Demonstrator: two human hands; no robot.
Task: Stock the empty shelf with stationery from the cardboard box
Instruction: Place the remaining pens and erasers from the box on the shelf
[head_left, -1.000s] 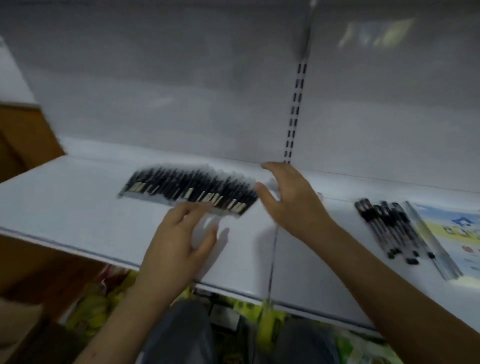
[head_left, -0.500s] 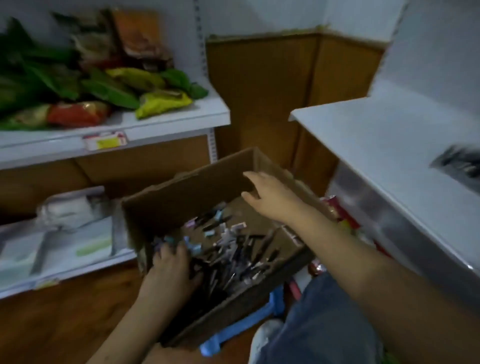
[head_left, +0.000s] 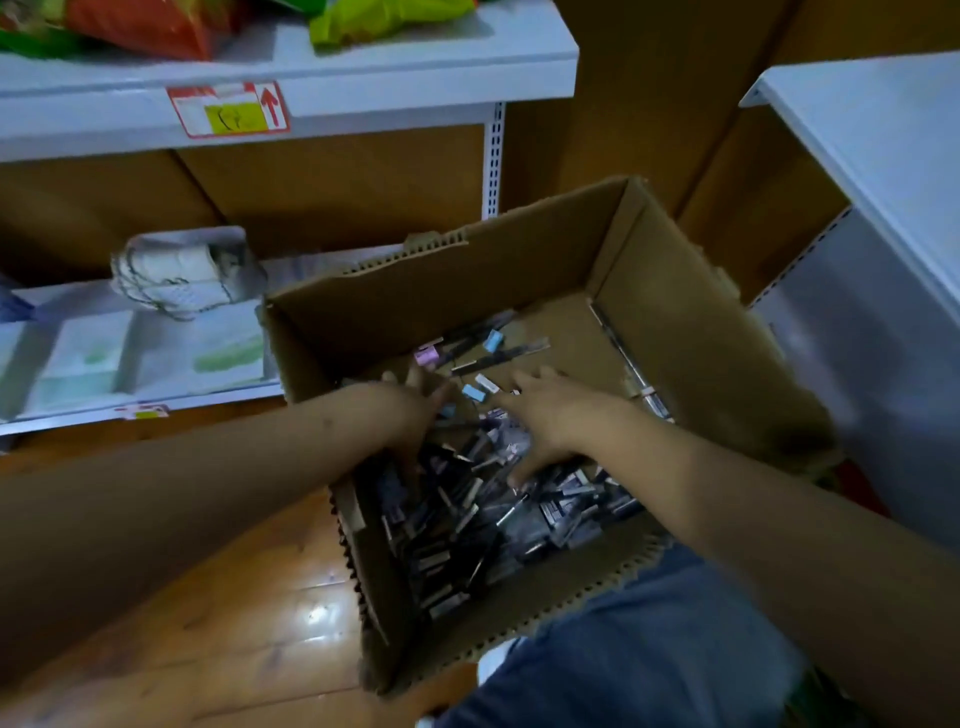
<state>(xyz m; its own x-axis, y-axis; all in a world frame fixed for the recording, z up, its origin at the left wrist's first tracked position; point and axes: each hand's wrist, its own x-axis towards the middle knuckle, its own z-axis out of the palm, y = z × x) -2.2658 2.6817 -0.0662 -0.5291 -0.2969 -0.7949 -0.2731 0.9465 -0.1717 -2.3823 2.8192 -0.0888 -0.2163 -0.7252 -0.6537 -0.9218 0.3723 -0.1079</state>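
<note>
Both hands are down inside the open cardboard box (head_left: 691, 322), which sits near the middle of the view, tilted, its torn corrugated rim toward the person. A heap of stationery (head_left: 498, 519) — dark pens and small packets, a few with pale blue or pink ends — fills the near half of the box floor and thins out toward 12 o'clock, where bare cardboard shows.

The left hand (head_left: 415, 415) comes in from 9 o'clock and lies against the left side of the heap; its grip is wide, fingers spread and reaching down among the pens, though the blur hides whether any pen is caught between them. The right hand (head_left: 545, 415) comes in from 4 o'clock, palm down over the middle of the heap, its grip also wide, fingers splayed and pointing toward 10 o'clock, thumb stretched toward 6 o'clock onto the packets.

At 2 o'clock stands the white shelf (head_left: 883, 135), only its left end in view. At 11 o'clock another white shelf unit (head_left: 415, 78) carries red and green bags and a red-bordered price tag (head_left: 228, 111) on its edge; a lower board at 9 o'clock holds pale packs. A wooden floor (head_left: 249, 613) lies at 7 o'clock, and a knee in blue fabric (head_left: 649, 649) at 5 o'clock.
</note>
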